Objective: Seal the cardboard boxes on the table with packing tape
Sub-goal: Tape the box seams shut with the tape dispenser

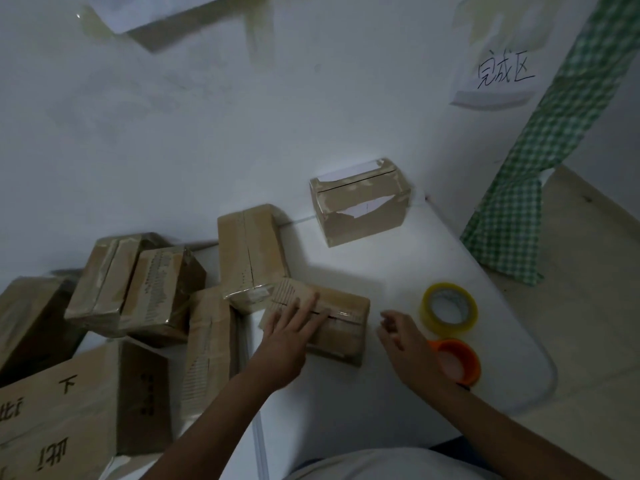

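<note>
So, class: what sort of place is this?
Probably a makeshift packing station: many cardboard boxes on a white table, a yellow tape roll, and a handwritten paper sign on the wall marking a zone.

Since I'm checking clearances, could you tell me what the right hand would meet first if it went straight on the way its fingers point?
Probably nothing soon: the right hand points up-left, passing just beside the box under the left hand; depth is unclear.

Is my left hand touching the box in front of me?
Touching. The head view shows the left hand lying with straight fingers flat across the top seam of the box.
</note>
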`<action>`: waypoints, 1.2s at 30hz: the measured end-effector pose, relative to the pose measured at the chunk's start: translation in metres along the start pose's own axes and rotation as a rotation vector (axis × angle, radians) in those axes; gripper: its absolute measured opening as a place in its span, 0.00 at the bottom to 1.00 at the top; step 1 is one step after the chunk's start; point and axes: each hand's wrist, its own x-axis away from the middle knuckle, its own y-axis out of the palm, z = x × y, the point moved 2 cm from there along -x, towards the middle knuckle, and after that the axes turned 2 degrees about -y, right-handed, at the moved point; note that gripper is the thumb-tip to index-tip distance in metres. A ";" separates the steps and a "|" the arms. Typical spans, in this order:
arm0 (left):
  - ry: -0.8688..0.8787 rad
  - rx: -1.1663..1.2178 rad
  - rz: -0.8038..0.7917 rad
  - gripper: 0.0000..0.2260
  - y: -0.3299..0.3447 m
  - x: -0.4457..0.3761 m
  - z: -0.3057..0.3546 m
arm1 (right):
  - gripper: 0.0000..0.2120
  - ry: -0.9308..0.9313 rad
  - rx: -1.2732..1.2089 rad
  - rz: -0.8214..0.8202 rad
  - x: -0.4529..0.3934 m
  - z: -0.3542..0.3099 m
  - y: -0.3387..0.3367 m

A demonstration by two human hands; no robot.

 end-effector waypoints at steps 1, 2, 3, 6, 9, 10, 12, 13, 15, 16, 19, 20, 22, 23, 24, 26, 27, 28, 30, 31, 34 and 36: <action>-0.003 0.018 0.010 0.35 0.004 0.003 0.001 | 0.16 -0.010 0.004 0.032 -0.009 -0.004 -0.002; -0.014 0.033 0.028 0.31 0.008 0.007 0.003 | 0.18 -0.018 0.010 0.041 -0.019 -0.010 -0.003; -0.037 0.042 0.055 0.29 0.011 0.010 0.004 | 0.19 -0.022 0.021 0.021 -0.028 -0.015 -0.002; -0.204 0.058 0.130 0.27 0.018 0.021 0.006 | 0.22 0.009 0.052 -0.102 -0.049 -0.019 0.008; -0.340 0.068 0.066 0.29 0.022 0.029 0.013 | 0.17 0.028 0.065 -0.120 -0.048 -0.014 0.015; -0.342 0.060 0.046 0.30 0.023 0.029 0.017 | 0.15 0.021 0.052 -0.103 -0.043 -0.011 0.014; -0.318 0.093 0.038 0.33 0.023 0.026 0.024 | 0.11 -0.004 0.039 -0.079 -0.030 -0.004 0.010; -0.296 0.133 0.035 0.34 0.022 0.023 0.027 | 0.09 -0.020 0.048 -0.073 -0.023 -0.001 0.006; -0.239 0.221 0.017 0.38 0.022 0.014 0.034 | 0.05 -0.035 0.092 -0.079 -0.007 0.006 -0.003; -0.209 0.255 0.007 0.39 0.021 0.008 0.036 | 0.06 -0.038 0.118 -0.098 -0.001 0.008 -0.006; -0.126 0.243 -0.002 0.37 0.016 -0.007 0.039 | 0.11 -0.035 0.160 -0.166 0.013 0.012 -0.012; -0.104 0.226 0.001 0.36 0.014 -0.012 0.039 | 0.11 -0.029 0.159 -0.166 0.015 0.014 -0.014; -0.067 0.221 0.019 0.34 0.013 -0.018 0.040 | 0.10 0.001 0.175 -0.135 0.016 0.023 -0.022; -0.047 0.229 0.033 0.34 0.014 -0.019 0.041 | 0.09 0.033 0.192 -0.107 0.017 0.031 -0.027; -0.019 0.230 0.048 0.34 0.015 -0.018 0.041 | 0.09 0.081 0.210 -0.076 0.019 0.040 -0.032; 0.070 0.192 0.070 0.34 0.020 -0.013 0.041 | 0.09 0.181 0.246 -0.022 0.027 0.061 -0.041; 0.119 0.160 0.072 0.34 0.023 -0.010 0.041 | 0.09 0.209 0.267 0.002 0.031 0.069 -0.044; 0.158 0.126 0.069 0.34 0.026 -0.008 0.040 | 0.09 0.229 0.293 0.015 0.034 0.076 -0.047; 0.204 0.051 0.057 0.34 0.033 -0.005 0.040 | 0.11 0.264 0.350 -0.016 0.037 0.084 -0.047; 0.214 0.010 0.055 0.34 0.035 -0.005 0.041 | 0.12 0.275 0.387 -0.063 0.037 0.086 -0.046; 0.212 -0.055 0.078 0.35 0.039 -0.005 0.040 | 0.13 0.295 0.489 -0.185 0.031 0.087 -0.042; 0.212 -0.077 0.104 0.34 0.041 -0.004 0.038 | 0.12 0.290 0.504 -0.203 0.028 0.088 -0.040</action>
